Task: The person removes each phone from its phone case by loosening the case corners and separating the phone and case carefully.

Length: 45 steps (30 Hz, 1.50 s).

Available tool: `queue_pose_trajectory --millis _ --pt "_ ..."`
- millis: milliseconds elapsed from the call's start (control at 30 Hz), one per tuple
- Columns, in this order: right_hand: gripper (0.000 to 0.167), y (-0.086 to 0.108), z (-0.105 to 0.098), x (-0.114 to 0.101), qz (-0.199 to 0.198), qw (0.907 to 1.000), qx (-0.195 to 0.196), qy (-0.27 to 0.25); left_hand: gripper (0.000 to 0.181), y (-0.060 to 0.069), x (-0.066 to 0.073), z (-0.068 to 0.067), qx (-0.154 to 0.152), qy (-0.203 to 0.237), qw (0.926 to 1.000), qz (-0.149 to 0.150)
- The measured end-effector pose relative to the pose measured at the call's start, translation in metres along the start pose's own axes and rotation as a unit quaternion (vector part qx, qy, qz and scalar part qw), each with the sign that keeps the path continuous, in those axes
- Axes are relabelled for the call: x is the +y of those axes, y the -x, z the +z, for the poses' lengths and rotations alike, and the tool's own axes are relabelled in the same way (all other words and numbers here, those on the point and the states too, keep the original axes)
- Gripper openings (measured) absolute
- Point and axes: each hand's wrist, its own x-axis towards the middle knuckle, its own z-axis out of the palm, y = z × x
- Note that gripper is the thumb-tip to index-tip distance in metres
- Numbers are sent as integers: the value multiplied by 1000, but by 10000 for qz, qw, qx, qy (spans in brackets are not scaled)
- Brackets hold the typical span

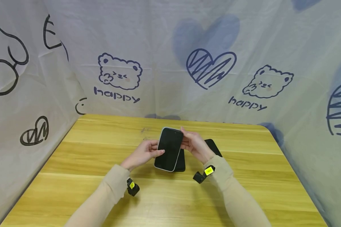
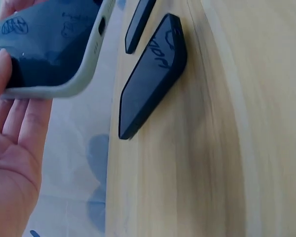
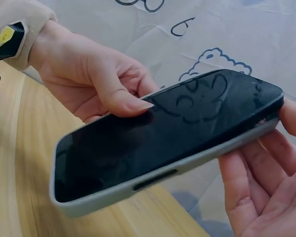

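Above the table, both hands hold a smartphone (image 1: 169,148) with a black screen facing up and a pale grey-green phone case (image 3: 98,203) around it. My left hand (image 1: 143,153) pinches its left side, thumb on the screen and fingers behind. At the upper right corner, my right hand (image 1: 196,144) grips with the thumb at the edge and fingers beneath. In the right wrist view, a gap shows between phone and case at that corner. Below lies a black-edged phone (image 2: 150,74), partly covered in the head view. A second black phone (image 1: 214,146) lies behind the right wrist.
A wooden table (image 1: 170,201) carries everything. White cloth (image 1: 164,41) with drawn bears and hearts hangs behind the table and along both sides. Each wrist wears a black strap device with a yellow label, such as the right wrist device (image 1: 208,171).
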Motion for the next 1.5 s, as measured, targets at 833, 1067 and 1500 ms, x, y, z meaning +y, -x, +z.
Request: queue_pose_trajectory --millis 833,1067,1500 --pt "34 9 13 51 -1330 9807 1034 989 30 -22 0 31 2721 1993 9414 -104" --pt "30 7 15 55 -1486 9757 1253 1010 29 -28 4 37 2923 2219 9301 -140" --pt "27 9 14 57 -1509 9793 1252 506 30 -28 9 31 2991 2295 9249 -485"
